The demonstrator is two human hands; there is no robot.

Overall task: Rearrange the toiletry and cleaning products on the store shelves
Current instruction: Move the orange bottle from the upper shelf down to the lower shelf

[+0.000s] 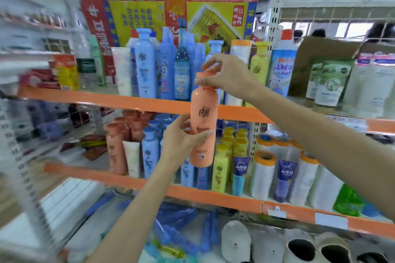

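You hold the orange bottle (pixel 204 121) upright before the upper shelf edge (pixel 128 100): left hand (pixel 183 134) grips its body, right hand (pixel 226 74) pinches its cap. Label characters blurred, unreadable.

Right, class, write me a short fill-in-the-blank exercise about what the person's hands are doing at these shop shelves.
1. Both hands hold one ____ bottle in front of the shelves.
2. The right hand pinches the bottle's ____.
3. The ____ hand grips the bottle's body.
4. The shelf edges are coloured ____.

Missing words: orange; cap; left; orange.
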